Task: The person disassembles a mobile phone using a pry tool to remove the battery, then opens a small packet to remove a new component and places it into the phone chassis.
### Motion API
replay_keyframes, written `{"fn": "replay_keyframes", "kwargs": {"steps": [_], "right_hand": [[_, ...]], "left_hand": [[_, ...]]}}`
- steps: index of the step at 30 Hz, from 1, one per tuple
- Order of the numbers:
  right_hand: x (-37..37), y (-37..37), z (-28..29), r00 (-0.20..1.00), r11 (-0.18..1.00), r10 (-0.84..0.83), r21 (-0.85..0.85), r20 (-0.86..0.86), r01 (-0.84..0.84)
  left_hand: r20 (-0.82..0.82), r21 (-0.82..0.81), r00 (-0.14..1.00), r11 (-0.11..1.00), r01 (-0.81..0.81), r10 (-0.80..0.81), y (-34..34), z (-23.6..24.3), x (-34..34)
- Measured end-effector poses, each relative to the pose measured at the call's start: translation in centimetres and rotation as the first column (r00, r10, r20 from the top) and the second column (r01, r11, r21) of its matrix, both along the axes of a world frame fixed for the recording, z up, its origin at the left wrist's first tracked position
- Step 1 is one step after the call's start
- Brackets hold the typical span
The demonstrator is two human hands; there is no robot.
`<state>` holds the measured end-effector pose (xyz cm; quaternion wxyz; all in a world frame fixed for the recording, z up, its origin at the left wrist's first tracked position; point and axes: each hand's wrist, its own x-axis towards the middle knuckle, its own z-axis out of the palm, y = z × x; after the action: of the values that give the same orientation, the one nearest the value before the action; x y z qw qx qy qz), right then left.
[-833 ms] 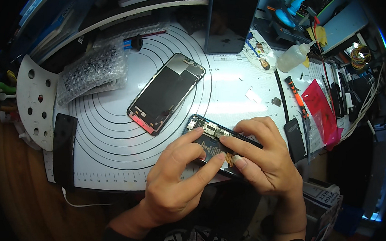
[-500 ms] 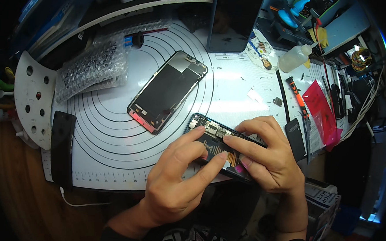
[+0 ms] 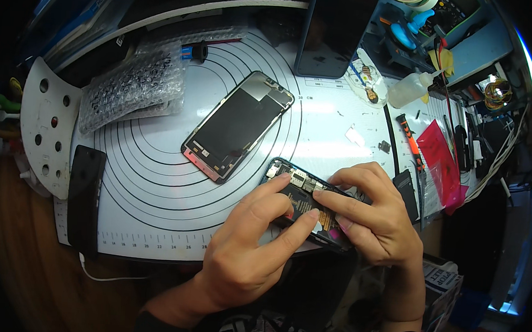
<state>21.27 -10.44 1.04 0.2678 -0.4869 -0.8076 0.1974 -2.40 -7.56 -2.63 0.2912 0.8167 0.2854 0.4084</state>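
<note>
Across the middle spreads a white ring-printed mat [image 3: 156, 217]. At lower centre, the left hand [image 3: 249, 244], fingers bent, and right hand [image 3: 384, 222] hold an opened dark rectangular phone [image 3: 303, 199], smaller than the black rectangular screen panel [image 3: 238, 128] above centre.

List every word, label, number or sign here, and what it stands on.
Wording isn't copied here.
White mat: ruler numbers along the lower edge; small print near the top.
Carton: large lettering, partly cut off.
Dark panel inside the open phone: printed lines, too small to read.
Bubble wrap: dark marks, unreadable.
</note>
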Motion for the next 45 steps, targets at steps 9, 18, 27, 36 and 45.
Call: {"fn": "replay_keyframes", "kwargs": {"steps": [9,18,27,36,45], "right_hand": [[0.0,0.4,0.5,1.0,0.999,0.005,-0.042,0.017,-0.004],[-0.5,0.8,0.6,0.992,1.0,0.03,-0.011,0.125,-0.029],[0.8,0.2,-0.1,0.999,0.999,0.039,-0.028,0.01,-0.038],[-0.1,-0.8,-1.0,0.999,0.998,-0.018,0.066,0.035,0.016],[-1.0,-6.9,-2.6,0.95,0.872,-0.295,0.377,-0.106,0.313]], "left_hand": [[-0.004,0.018,1.0,1.0,0.011,-0.011,0.1,-0.1,-0.1],[-0.013,0.12,1.0,0.992,0.029,-0.028,0.3,-0.6,-0.3],[-0.019,0.095,1.0,0.995,0.003,-0.001,-0.2,-0.3,-0.1],[-0.014,0.142,1.0,0.99,-0.006,0.008,-0.3,-0.8,0.1],[-0.028,0.075,0.999,0.997,-0.021,0.023,-0.5,-0.7,0.1]]}}
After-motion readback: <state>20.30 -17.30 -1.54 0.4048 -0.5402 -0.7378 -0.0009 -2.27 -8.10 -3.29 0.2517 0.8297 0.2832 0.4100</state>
